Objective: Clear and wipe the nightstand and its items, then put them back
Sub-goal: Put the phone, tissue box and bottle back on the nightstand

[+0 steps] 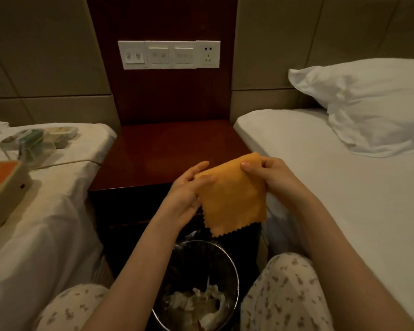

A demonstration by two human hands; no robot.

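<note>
Head view: the orange cloth (232, 194) hangs in the air just past the centre toward 5 o'clock. It is in front of the near edge of the counter (167, 149), the dark red nightstand top, and above a wire wastebasket (196, 283) at 6 o'clock that holds crumpled paper. The cloth looks thin, light and limp. Its top edge seems doubled over and its zigzag-cut lower edge dangles free, so it should drape and bunch rather than keep a shape. It is probably best gripped at the top corners to spread it, or gathered into the palm as a pad for wiping. There is little risk of damage, though a loose edge could drag into the wastebasket.

The left hand (187, 194) comes in from 7 o'clock with the palm turned inward. Its thumb lies over the cloth's left edge with the fingers behind, pinching it. The right hand (265, 173) reaches in from 4 o'clock and pinches the upper right corner between thumb and curled fingers. Both forearms are raised over the knees.

The counter shows bare wood. The items appear set aside on the left bed (58, 211): a green-lidded box (32, 137) with trays at 9 o'clock, and an orange-and-cream box (3, 185) nearer. A pillow (368, 103) lies at 2 o'clock and a switch panel (169, 54) at 12.
</note>
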